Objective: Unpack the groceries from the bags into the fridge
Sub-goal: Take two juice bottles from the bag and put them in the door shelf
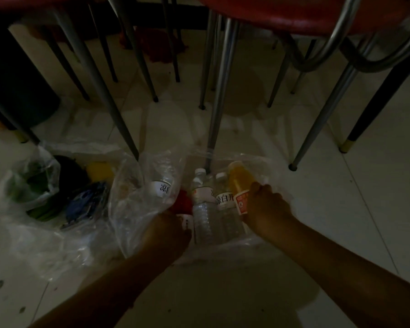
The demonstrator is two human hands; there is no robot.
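A clear plastic bag (133, 204) lies open on the floor with several bottles in it. Two clear water bottles (205, 209) with white labels lie side by side in the middle, and a third (162, 183) shows through the bag's left wall. An orange juice bottle (240, 183) with a red label lies at the right; my right hand (266, 208) is closed around its lower part. My left hand (167, 230) grips a bottle with a red top (182, 202) at the bag's left side; much of that bottle is hidden.
A second clear bag (33, 185) at the left holds green vegetables, a dark item and a blue packet. Metal chair and table legs (214, 124) stand just beyond the bags, under red seats. A dark bin (17, 91) is at the far left. Pale floor tiles spread right.
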